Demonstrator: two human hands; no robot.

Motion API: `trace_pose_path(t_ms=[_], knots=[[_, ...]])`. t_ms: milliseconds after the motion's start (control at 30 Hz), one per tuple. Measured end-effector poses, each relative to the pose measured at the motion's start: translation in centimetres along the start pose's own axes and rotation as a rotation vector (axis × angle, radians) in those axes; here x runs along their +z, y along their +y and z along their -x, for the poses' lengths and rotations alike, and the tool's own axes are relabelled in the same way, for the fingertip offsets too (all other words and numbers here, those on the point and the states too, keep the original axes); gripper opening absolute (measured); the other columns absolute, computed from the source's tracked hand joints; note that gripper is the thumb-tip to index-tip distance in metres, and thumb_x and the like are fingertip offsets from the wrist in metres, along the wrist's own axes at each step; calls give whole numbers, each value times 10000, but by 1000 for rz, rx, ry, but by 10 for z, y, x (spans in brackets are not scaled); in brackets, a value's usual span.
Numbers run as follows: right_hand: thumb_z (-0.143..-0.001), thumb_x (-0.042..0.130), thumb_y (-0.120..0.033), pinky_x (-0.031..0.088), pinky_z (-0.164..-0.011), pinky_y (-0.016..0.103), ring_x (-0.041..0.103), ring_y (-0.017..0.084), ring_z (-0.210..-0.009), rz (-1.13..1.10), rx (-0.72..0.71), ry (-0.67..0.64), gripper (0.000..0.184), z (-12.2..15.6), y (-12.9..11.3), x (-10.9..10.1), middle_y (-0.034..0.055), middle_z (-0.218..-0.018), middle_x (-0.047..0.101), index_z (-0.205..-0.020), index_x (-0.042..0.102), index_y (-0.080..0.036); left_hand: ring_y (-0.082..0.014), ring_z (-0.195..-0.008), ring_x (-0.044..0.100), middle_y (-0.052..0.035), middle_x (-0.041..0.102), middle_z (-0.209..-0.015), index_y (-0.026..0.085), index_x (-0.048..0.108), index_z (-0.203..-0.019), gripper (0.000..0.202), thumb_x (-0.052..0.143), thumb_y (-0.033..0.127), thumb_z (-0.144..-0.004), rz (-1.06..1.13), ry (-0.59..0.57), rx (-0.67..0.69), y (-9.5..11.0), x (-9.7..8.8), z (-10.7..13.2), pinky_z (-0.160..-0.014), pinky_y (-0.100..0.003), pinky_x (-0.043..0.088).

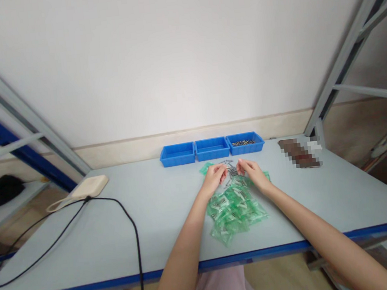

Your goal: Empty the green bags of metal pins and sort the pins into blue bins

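Observation:
My left hand [214,175] and my right hand [252,171] rest on the grey table [119,228], fingers curled inward, close together over a small scatter of dark screws [232,171]. What the fingers pinch is too small to make out. Just in front of the hands lies a heap of small green plastic bags [234,208] holding metal parts. One single green bag [205,168] lies beside my left hand.
Three blue trays [211,148] stand in a row at the table's back edge; the right one holds screws [243,142]. A beige device [86,189] with a black cable [133,226] lies at the left. A blurred dark object [299,152] lies at the right. Metal shelf posts flank the table.

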State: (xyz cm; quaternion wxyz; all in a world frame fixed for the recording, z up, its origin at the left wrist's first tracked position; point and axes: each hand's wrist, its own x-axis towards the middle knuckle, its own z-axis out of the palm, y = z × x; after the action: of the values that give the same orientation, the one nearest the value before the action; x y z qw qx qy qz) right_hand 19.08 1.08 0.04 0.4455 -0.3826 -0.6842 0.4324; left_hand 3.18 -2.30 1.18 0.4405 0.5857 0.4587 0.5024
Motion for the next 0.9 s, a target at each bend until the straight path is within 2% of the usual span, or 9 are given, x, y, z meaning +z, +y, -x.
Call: trace_pose_path(t_ms=[167, 367, 633, 900], knots=[[-750, 510, -560, 358, -610, 266, 432, 139, -576, -21, -7, -55, 394, 2, -5, 1, -21, -576, 484, -582, 504, -204, -66, -368, 338, 48, 394, -409, 171, 493, -535, 411, 499, 507, -772, 26, 13, -6, -1, -1, 0, -387, -213, 246], [-791, 493, -515, 346, -619, 261, 419, 133, -588, -48, -54, -71, 378, 4, -8, -1, -30, -581, 453, -574, 480, -206, -68, -372, 343, 47, 411, -421, 159, 534, -596, 435, 528, 565, -752, 47, -18, 3, 0, -1, 0, -388, -212, 244], [-815, 462, -510, 316, -586, 261, 387, 131, -561, -50, -48, -61, 409, 5, -7, 0, -34, -540, 413, -541, 453, -207, -65, -370, 337, 44, 389, -393, 168, 474, -503, 473, 510, 559, -768, 11, -50, 19, 3, -1, 2, -413, -219, 249], [-780, 526, -487, 347, -621, 256, 426, 135, -613, -54, -57, -35, 306, 5, -9, 0, -31, -636, 476, -685, 537, -197, -67, -371, 345, 65, 427, -440, 180, 511, -689, 358, 579, 530, -730, 111, -6, -9, -2, -1, 0, -382, -203, 247]])
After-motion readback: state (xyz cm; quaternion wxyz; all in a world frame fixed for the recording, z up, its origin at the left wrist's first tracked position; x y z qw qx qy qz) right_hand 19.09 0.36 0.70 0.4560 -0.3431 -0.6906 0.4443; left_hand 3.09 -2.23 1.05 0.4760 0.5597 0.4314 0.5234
